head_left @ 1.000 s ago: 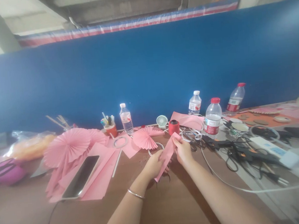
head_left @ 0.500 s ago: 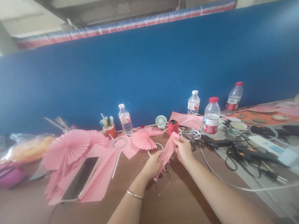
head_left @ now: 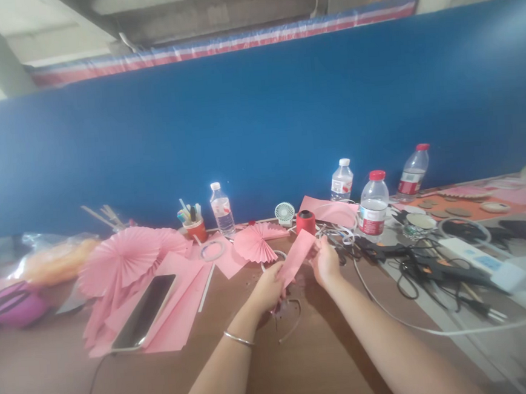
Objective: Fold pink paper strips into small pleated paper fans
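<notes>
Both of my hands hold a folded strip of pink paper (head_left: 297, 255) above the brown table (head_left: 303, 364). My left hand (head_left: 266, 289), with a thin bangle on its wrist, pinches the strip's lower end. My right hand (head_left: 325, 261) is closed on the strip's upper side edge. A thin wire hoop (head_left: 287, 321) lies on the table just under my left hand. A round pink paper fan (head_left: 254, 244) lies just beyond the hands.
A phone (head_left: 143, 312) rests on pink sheets (head_left: 181, 313) at the left, beside a larger pink fan (head_left: 121, 257). A red cup of pens (head_left: 196, 228), water bottles (head_left: 373, 208), a small white fan (head_left: 285, 213), a red spool (head_left: 305, 221), scissors, cables and a power strip (head_left: 472, 256) crowd the back and right.
The pink strip has tilted up and is held a little higher; my right hand has closed further round its edge. The wire hoop under my left hand now shows more.
</notes>
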Available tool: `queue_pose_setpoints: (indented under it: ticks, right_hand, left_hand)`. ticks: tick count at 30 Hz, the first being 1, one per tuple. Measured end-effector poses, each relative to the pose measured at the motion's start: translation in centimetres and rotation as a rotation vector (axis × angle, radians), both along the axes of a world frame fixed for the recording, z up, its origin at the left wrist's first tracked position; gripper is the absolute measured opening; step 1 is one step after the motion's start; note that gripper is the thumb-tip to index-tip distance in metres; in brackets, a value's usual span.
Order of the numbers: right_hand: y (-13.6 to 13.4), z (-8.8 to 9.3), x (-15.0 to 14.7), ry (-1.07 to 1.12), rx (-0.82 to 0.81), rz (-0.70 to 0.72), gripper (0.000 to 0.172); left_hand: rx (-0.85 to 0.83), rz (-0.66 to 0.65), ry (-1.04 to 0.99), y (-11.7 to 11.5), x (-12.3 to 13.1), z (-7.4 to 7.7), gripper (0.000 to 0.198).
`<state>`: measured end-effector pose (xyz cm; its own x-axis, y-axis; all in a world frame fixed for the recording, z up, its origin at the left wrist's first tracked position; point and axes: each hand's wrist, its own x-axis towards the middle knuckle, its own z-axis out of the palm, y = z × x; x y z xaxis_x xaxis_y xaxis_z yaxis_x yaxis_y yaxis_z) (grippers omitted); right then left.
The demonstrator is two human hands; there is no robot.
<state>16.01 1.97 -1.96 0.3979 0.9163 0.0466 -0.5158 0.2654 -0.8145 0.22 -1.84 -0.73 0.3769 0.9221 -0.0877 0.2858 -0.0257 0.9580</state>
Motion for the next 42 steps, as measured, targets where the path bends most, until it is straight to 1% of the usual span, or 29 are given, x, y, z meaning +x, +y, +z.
queue_pose_setpoints:
  ticks: [2, 4, 6, 7, 9, 12, 16, 21, 24, 27, 32, 38, 40, 42]
  right_hand:
    - [-0.5, 0.2, -0.4, -0.164, 0.015, 0.109, 0.046]
    - [-1.1, 0.2, -0.8, -0.358, 0.039, 0.191, 0.033]
    - [-1.4, 0.0, -1.3, -0.475, 0.053, 0.220, 0.025]
    - [-1.4, -0.1, -1.4, -0.483, 0.050, 0.215, 0.024]
    - [-1.4, -0.3, -1.4, -0.493, 0.044, 0.194, 0.023]
    - [-1.0, -0.5, -0.9, -0.454, 0.023, 0.106, 0.022]
    - [-0.6, -0.6, -0.3, -0.332, -0.021, -0.039, 0.024]
    - [-0.1, -1.0, -0.1, -0.196, -0.062, -0.131, 0.022]
    - [0.2, -1.1, 0.3, -0.124, -0.090, -0.196, 0.021]
    - [0.4, -1.1, 0.7, -0.079, -0.104, -0.253, 0.020]
    - [0.2, -1.1, 0.5, -0.070, -0.064, -0.239, 0.020]
    - [0.4, -1.0, 0.9, -0.064, -0.031, -0.226, 0.021]
    - [0.5, -0.8, 1.3, -0.060, -0.020, -0.202, 0.025]
    - [0.6, -0.6, 1.8, -0.067, -0.011, -0.142, 0.032]
  left_hand:
    - [0.033, 0.054, -0.033, 0.4, 0.0, 0.0, 0.036]
    - [0.062, 0.083, -0.086, 0.8, 0.1, 0.1, 0.034]
    - [0.063, 0.078, -0.118, 0.9, 0.0, 0.2, 0.025]
    - [0.046, 0.070, -0.127, 0.9, 0.0, 0.2, 0.023]
    - [-0.012, 0.053, -0.139, 0.8, -0.2, 0.2, 0.023]
    - [-0.086, 0.032, -0.151, 0.7, -0.4, 0.1, 0.024]
    - [-0.101, 0.024, -0.165, 0.8, -0.5, 0.0, 0.024]
    - [-0.118, -0.006, -0.245, 0.6, -0.4, 0.3, 0.029]
    - [-0.131, 0.032, -0.307, 0.6, -0.3, 0.5, 0.033]
    - [-0.139, 0.082, -0.332, 1.0, -0.3, 0.3, 0.033]
    - [-0.111, 0.159, -0.370, 1.9, -0.5, -0.3, 0.028]
    - [-0.030, 0.346, -0.392, 2.9, -1.3, -1.1, 0.016]
    - [-0.003, 0.396, -0.393, 3.3, -1.9, -1.1, 0.013]
    - [0.018, 0.421, -0.401, 3.7, -2.5, -1.1, 0.012]
